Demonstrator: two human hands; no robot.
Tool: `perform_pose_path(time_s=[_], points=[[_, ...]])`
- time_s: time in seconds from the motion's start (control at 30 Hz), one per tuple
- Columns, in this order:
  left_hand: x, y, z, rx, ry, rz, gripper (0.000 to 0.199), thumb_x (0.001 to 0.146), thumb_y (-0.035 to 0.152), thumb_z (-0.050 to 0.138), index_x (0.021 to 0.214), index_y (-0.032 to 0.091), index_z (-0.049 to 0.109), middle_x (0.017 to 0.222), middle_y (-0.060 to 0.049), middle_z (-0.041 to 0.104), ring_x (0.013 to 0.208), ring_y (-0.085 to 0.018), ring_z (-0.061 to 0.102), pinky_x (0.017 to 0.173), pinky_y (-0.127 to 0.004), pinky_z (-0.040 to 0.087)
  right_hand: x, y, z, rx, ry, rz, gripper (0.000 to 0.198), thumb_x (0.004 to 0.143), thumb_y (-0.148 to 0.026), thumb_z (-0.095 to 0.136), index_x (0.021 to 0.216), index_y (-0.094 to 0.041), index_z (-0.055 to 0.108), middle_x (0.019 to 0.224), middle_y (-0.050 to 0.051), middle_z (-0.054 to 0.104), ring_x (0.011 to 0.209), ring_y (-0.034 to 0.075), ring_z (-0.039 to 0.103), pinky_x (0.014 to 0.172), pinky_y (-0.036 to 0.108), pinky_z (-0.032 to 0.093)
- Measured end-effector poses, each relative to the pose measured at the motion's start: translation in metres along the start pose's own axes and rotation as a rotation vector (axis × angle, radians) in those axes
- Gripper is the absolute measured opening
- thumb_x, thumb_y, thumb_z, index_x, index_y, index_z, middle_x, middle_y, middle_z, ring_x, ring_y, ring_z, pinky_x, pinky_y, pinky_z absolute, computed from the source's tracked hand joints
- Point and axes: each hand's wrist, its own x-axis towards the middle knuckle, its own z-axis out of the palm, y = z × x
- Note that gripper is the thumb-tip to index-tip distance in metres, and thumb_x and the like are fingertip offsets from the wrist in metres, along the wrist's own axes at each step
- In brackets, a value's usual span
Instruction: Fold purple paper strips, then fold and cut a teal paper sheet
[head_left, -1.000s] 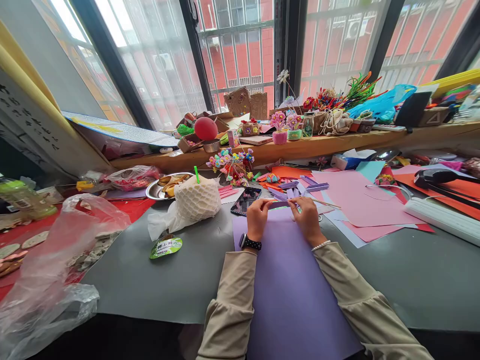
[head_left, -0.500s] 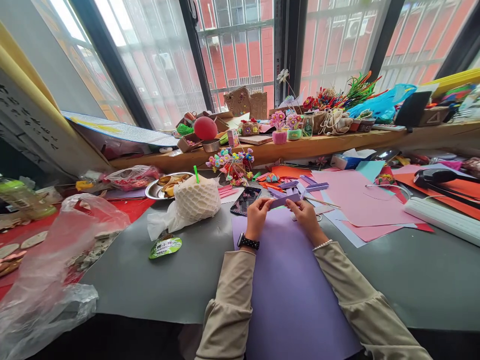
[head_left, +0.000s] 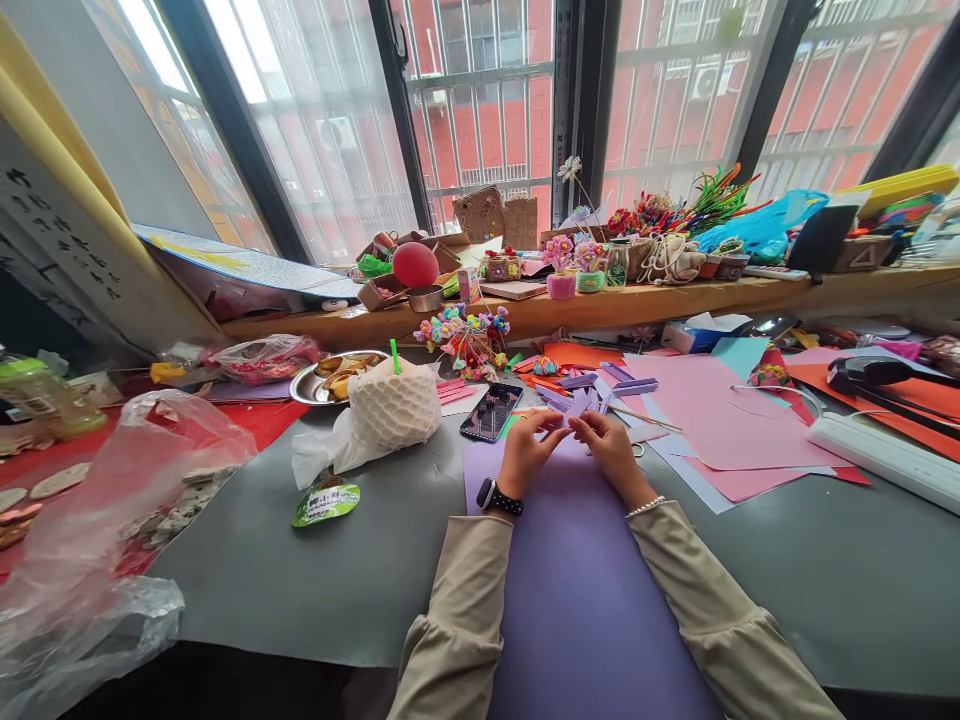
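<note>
My left hand (head_left: 530, 452) and my right hand (head_left: 609, 452) meet over a large purple sheet of paper (head_left: 585, 590) on the grey table. Between the fingertips of both is a small purple paper strip (head_left: 568, 424), mostly covered by the fingers. Both hands are closed in a pinch, thumbs pointing toward each other. Just behind them lies a loose pile of purple paper strips (head_left: 619, 383). A dark phone (head_left: 492, 412) rests to the left of my left hand. Part of a pair of scissors (head_left: 638, 449) shows beside my right hand.
Left of the phone stands a net-wrapped white coconut (head_left: 395, 403) with a green straw. Pink paper sheets (head_left: 757, 420) and a white power strip (head_left: 885, 458) lie to the right. A crumpled plastic bag (head_left: 142, 480) covers the left side. Crafts crowd the wooden sill (head_left: 525, 318).
My hands have drawn closer together and turned inward. The strip, stretched flat between them before, now shows only as a small piece at the fingertips. The view has shifted slightly.
</note>
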Motion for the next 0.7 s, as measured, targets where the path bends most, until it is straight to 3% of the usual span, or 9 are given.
perform_pose_path(time_s=[0.23,0.7], points=[[-0.0005,-0.0015,-0.0001,-0.275,-0.057,-0.170,0.026,0.067,0.033,0.058,0.085,0.014,0.061,0.082,-0.008,0.063,0.072,-0.015,0.059,0.065,-0.025,0.047,0.0002,-0.0022,0.0002,0.062,-0.021,-0.014,0.032,0.069,-0.048,0.049,0.062,-0.017,0.053,0.054,0.000,0.053,0.051,0.012,0.050,0.049,0.024,0.041],[0.0019,-0.0014,-0.0025,-0.416,-0.155,-0.235,0.031,0.065,0.036,0.059,0.085,0.013,0.061,0.079,-0.006,0.063,0.070,-0.014,0.057,0.063,-0.023,0.044,0.0005,-0.0027,-0.0010,0.070,-0.037,0.002,0.031,0.070,-0.047,0.048,0.061,-0.018,0.053,0.053,0.000,0.053,0.049,0.012,0.048,0.047,0.023,0.038]])
